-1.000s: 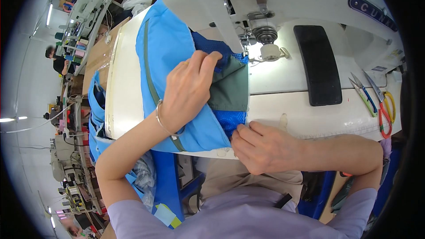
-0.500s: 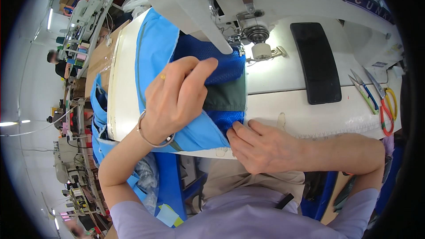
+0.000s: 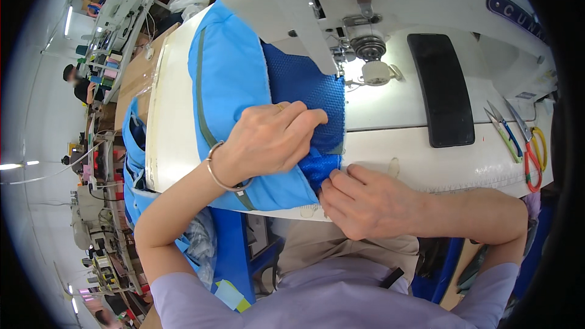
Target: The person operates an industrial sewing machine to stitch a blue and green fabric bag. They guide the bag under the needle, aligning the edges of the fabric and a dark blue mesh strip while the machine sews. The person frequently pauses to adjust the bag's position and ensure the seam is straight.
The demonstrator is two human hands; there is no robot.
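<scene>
Light blue fabric [image 3: 228,79] with a grey-green trim line lies on the sewing table, joined to darker blue mesh fabric [image 3: 304,82]. The mesh's right edge runs up to the needle and presser foot [image 3: 341,67] of a white sewing machine [image 3: 262,6]. My left hand [image 3: 271,140], with a bangle at the wrist, rests over the mesh with its fingers curled closed on it. At the near end of the same edge, my right hand [image 3: 372,201] pinches the mesh's corner. Only a sliver of dark green strip [image 3: 335,150] shows between the hands.
A black phone [image 3: 442,91] lies right of the needle. Further right are small snips [image 3: 504,131] and red-and-yellow-handled scissors [image 3: 527,140]. More blue fabric [image 3: 135,146] hangs at the table's left side. Other sewing machines and a person [image 3: 79,84] are far left.
My left hand has shifted right and slightly down, folding mesh over most of the dark green strip. The light blue fabric slid a little right. My right hand has barely moved.
</scene>
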